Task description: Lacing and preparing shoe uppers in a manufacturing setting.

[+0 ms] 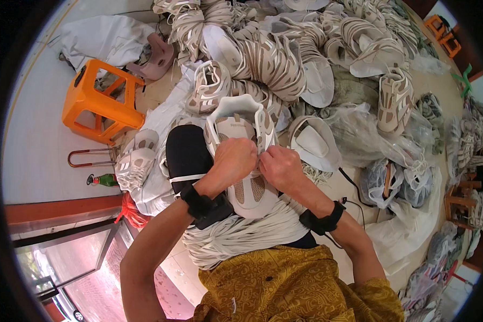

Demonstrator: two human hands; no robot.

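Observation:
A beige and white shoe upper [250, 201] lies across my lap, its toe toward me and its padded collar away from me. Over its tongue my left hand [235, 159] is closed, the fingertips curled under and hidden; what they hold cannot be made out. My right hand [280, 167] pinches at the upper's right eyelet edge, close beside the left hand. Whether a lace runs between the fingers is too small to tell. Below the toe a thick bundle of off-white shoelaces [225, 241] rests on my thighs.
Beyond my knees, stacks of nested shoe uppers [273, 64] cover the floor. An orange plastic stool [83, 104] stands at left, near a laced upper [139, 161] and a green bottle [106, 180]. To the right are plastic-bagged shoes [381, 182] and a black cable [354, 185].

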